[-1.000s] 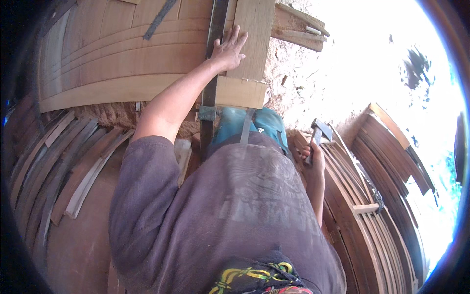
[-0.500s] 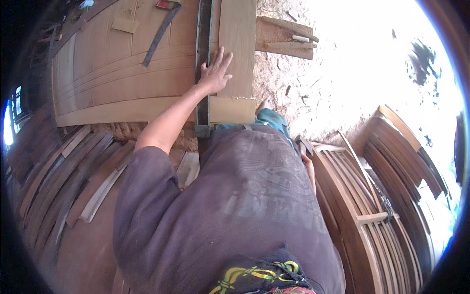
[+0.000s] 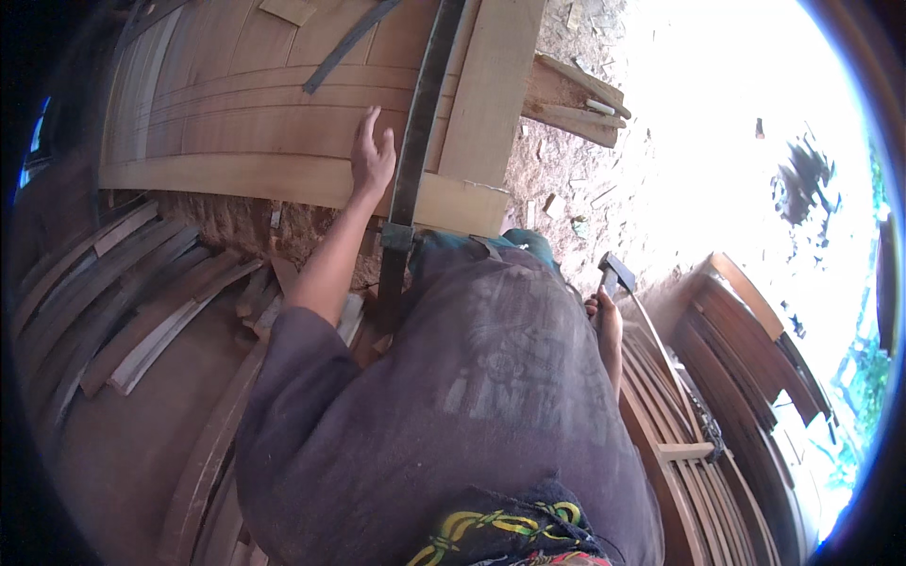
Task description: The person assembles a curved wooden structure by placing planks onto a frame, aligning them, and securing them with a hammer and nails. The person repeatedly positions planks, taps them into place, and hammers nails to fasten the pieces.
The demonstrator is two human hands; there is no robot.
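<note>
My left hand (image 3: 374, 160) is open, thumb apart from the fingers, and holds nothing. It is over a panelled wooden door (image 3: 274, 127), just left of a long dark metal bar clamp (image 3: 427, 113) lying across it. I cannot tell whether the hand touches the wood. At my right side, my right hand (image 3: 607, 311) is closed around the handle of a hammer (image 3: 618, 272), whose dark head points up and away from me. A wide pale board (image 3: 491, 94) forms the door's right end, meeting a pale edge rail (image 3: 462, 203) near my body.
A dark flat strip (image 3: 349, 47) and a small wood piece (image 3: 287, 9) lie on the door. Wood offcuts (image 3: 576, 99) rest on the shaving-strewn ground beyond its right end. Stacked boards (image 3: 142, 302) stand at the left; slatted frames (image 3: 698, 472) and curved planks (image 3: 746, 340) are at the right.
My left hand has lifted off the clamp and board area and shifted left. My right hand and the hammer have come out further from beside my body. The view has shifted slightly.
</note>
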